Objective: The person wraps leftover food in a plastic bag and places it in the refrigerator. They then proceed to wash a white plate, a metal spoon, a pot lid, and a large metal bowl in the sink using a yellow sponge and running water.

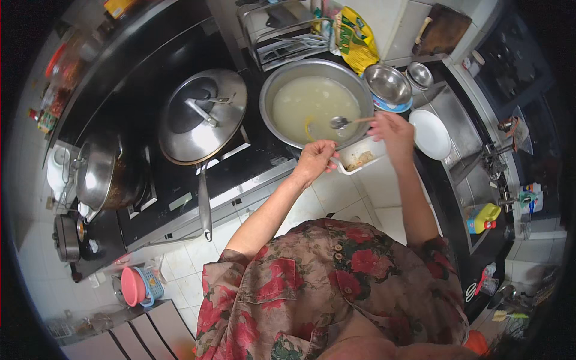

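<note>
My left hand (316, 158) grips the near left edge of a small white rectangular container (345, 171), which has brownish paste-like food (363, 158) inside. In my right hand (392, 135), slightly blurred, is a spoon (339, 122) with a metal bowl and a light brown handle. The spoon's bowl is over the near right side of a large metal basin (268, 110); whether it touches the liquid I cannot tell. Cloudy pale yellow liquid (315, 99) fills much of the basin. A curved yellow shape (308, 128) shows near its front. The container is held at the basin's near rim.
Left of the basin, a lidded long-handled pan (204, 117) sits on the black stove. A lidded pot (101, 173) stands farther left. To the right are a metal bowl (388, 83), a white plate (429, 134) and the sink (463, 175). A yellow bag (357, 40) leans behind.
</note>
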`<control>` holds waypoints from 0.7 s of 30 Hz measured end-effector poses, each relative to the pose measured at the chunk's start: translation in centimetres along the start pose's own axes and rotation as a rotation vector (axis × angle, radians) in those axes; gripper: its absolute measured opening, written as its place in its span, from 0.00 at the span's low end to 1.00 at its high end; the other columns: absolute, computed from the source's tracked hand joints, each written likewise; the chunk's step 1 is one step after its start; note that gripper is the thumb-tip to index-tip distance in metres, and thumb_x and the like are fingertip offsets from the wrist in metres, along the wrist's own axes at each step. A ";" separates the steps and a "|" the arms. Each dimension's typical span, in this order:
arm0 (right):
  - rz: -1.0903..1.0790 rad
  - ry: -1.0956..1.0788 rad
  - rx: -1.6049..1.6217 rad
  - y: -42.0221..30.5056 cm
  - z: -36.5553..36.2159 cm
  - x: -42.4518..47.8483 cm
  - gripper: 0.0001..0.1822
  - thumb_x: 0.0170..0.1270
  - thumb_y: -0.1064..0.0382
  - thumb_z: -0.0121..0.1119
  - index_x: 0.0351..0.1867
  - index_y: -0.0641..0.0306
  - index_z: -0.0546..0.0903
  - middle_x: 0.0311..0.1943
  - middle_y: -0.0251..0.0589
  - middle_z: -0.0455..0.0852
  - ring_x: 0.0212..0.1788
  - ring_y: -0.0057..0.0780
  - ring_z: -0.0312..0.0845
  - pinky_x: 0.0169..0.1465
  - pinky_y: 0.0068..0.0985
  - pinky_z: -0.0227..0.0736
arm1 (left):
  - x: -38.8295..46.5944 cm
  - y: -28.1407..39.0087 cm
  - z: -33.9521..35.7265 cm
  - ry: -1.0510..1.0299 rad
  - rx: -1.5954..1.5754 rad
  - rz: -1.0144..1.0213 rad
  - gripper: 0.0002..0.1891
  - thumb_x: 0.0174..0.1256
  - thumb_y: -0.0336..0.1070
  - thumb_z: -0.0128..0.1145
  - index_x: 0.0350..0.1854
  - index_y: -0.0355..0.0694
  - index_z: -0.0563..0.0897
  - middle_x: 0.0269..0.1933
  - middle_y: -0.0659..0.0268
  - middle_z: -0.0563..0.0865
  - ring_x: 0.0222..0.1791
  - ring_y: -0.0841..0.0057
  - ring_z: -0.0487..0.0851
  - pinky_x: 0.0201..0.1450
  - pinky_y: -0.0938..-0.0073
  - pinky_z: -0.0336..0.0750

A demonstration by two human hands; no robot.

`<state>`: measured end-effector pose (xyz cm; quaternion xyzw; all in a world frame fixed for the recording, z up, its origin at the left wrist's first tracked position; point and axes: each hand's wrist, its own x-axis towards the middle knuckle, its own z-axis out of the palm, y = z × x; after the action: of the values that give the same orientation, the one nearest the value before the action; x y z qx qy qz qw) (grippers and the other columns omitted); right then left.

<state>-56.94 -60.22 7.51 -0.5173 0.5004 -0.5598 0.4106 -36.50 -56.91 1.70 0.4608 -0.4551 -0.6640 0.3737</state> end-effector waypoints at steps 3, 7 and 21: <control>-0.024 -0.099 -0.009 1.2 5.3 0.9 0.10 0.63 0.66 0.58 0.39 0.72 0.81 0.28 0.42 0.85 0.24 0.21 0.81 0.23 0.15 0.73 | 0.5 1.5 -0.7 0.107 -0.111 -0.072 0.21 0.72 0.50 0.42 0.49 0.34 0.76 0.37 0.63 0.83 0.28 0.80 0.81 0.31 0.79 0.77; -0.064 -0.216 -0.100 1.9 8.4 0.4 0.10 0.63 0.67 0.58 0.40 0.72 0.81 0.28 0.41 0.86 0.27 0.18 0.80 0.28 0.15 0.74 | 2.9 2.8 -1.2 0.200 -0.481 -0.088 0.22 0.73 0.50 0.40 0.47 0.33 0.75 0.36 0.61 0.82 0.30 0.75 0.81 0.33 0.74 0.78; -0.346 -1.360 -1.125 9.8 9.6 9.2 0.25 0.55 0.54 0.61 0.54 0.59 0.75 0.51 0.55 0.74 0.59 0.46 0.68 0.60 0.39 0.64 | 10.1 1.0 -7.1 0.628 -0.197 -0.138 0.12 0.65 0.30 0.43 0.42 0.29 0.76 0.26 0.55 0.84 0.10 0.79 0.72 0.10 0.77 0.65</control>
<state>-49.15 -72.09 -0.92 -0.9297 0.2644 0.1412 0.2140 -32.63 -68.34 -1.28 0.6343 -0.2190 -0.5540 0.4928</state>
